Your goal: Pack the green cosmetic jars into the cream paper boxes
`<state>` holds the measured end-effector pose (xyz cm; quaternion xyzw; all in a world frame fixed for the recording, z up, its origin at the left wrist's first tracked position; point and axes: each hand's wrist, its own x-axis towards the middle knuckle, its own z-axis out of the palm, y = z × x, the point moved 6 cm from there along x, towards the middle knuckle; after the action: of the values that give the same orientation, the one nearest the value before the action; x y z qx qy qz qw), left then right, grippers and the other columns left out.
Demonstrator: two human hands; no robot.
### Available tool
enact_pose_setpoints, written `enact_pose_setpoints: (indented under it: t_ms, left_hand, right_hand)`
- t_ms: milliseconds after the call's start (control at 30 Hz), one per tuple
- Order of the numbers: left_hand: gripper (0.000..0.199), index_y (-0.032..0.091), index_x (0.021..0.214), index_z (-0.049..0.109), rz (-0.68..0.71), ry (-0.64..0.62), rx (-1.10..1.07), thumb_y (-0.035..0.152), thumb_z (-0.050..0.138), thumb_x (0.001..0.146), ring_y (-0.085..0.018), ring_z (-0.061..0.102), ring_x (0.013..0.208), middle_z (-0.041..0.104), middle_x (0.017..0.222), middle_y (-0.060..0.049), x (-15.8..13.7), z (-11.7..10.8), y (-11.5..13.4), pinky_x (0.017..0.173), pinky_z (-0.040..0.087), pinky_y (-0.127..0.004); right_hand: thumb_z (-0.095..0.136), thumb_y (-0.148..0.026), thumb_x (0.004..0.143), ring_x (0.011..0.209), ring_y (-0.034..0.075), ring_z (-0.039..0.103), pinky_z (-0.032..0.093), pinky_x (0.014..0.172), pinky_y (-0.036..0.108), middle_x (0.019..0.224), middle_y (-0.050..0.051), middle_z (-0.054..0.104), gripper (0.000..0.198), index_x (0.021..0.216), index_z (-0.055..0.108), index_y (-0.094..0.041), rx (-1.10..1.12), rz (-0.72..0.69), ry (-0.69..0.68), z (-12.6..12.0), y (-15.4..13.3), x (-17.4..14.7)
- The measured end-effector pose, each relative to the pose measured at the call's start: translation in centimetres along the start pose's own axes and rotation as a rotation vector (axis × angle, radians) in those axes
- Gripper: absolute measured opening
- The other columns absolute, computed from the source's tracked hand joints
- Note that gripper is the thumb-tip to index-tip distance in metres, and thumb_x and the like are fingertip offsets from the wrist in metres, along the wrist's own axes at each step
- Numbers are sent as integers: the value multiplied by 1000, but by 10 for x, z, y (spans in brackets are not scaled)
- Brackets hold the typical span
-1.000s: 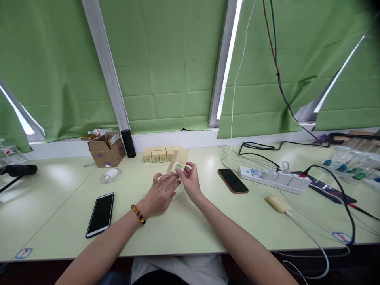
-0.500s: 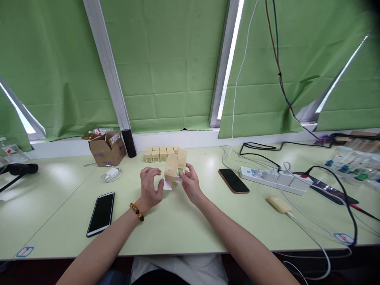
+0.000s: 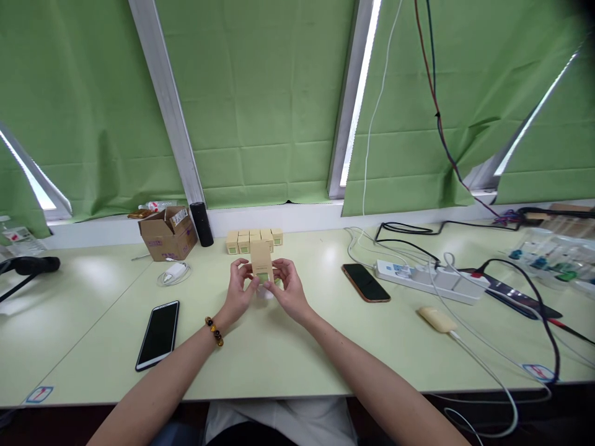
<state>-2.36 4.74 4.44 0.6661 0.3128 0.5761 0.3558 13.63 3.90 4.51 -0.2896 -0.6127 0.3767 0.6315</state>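
Between my two hands, a small tan cardboard box (image 3: 261, 257) with a green label near its lower end is held upright above the table. My left hand (image 3: 240, 291) grips its left side, thumb near the green label. From the right side, my right hand (image 3: 289, 289) closes on the same box with its thumb at the lower edge. Something white (image 3: 264, 292) shows just under the box; I cannot tell what it is. Behind it stands a row of several similar small tan boxes (image 3: 244, 242), partly covered by the held one.
A white phone (image 3: 158, 334) lies left of my forearm, an orange-edged phone (image 3: 365, 283) to the right. An open carton (image 3: 170, 234), a black cylinder (image 3: 201, 224) and a white charger (image 3: 175, 271) stand back left. A power strip (image 3: 430, 282) with cables and a cream mouse-shaped device (image 3: 437, 320) lie right.
My left hand has come in from the side and taken hold of the box. The box has turned to face me squarely and shifted slightly left, with my right hand on it.
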Motion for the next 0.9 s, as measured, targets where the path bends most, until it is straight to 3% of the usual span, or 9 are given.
enact_pose_setpoints:
  t_ms: [133,267,400,533,600,733,900]
  left_hand:
    - [70,26,134,38,-52,-12,-259,58,75,84,-28,67,114,67,127,-14,8,-2,-8,93,54,-45]
    - [72,21,132,48,-15,0,-299,53,83,77,-33,63,126,62,138,-18,11,-6,-11,105,52,-51]
    - [61,21,132,52,156,85,-5,44,80,82,-34,63,125,64,132,-18,6,-17,3,104,53,-54]
    - [38,26,120,58,639,86,463,30,75,86,-34,55,133,59,137,-15,-10,-13,40,111,45,-60]
    - [25,27,111,60,791,142,654,25,71,88,-33,53,133,57,134,-13,-18,-10,49,110,44,-62]
    - [16,28,101,63,834,268,895,20,66,88,-31,55,122,58,124,-12,-24,-10,45,100,48,-57]
    - [11,28,96,63,761,230,964,23,64,87,-32,57,124,64,121,-12,-23,-10,35,103,44,-58]
  right_hand:
    - [77,-40,85,117,25,62,52,101,45,134,11,59,56,130,46,-28,-81,-92,0,-4,-8,-3]
    - [74,-33,83,124,29,57,49,105,49,134,11,57,56,131,47,-27,-223,-132,45,-9,-14,-4]
    - [70,-23,82,131,30,51,46,109,53,138,11,52,57,133,46,-27,-326,-183,100,-13,-18,-4]
    - [64,-17,82,132,31,47,47,108,54,139,12,50,59,136,45,-28,-408,-251,126,-14,-22,-5]
    - [63,-17,83,132,31,48,47,107,55,138,13,49,58,136,44,-28,-433,-275,122,-13,-22,-6]
    - [62,-18,84,133,33,47,47,109,57,138,13,49,57,137,43,-28,-459,-323,107,-10,-24,-9]
    - [60,-15,82,136,34,46,46,111,60,141,13,48,62,140,41,-30,-501,-407,89,-7,-27,-11]
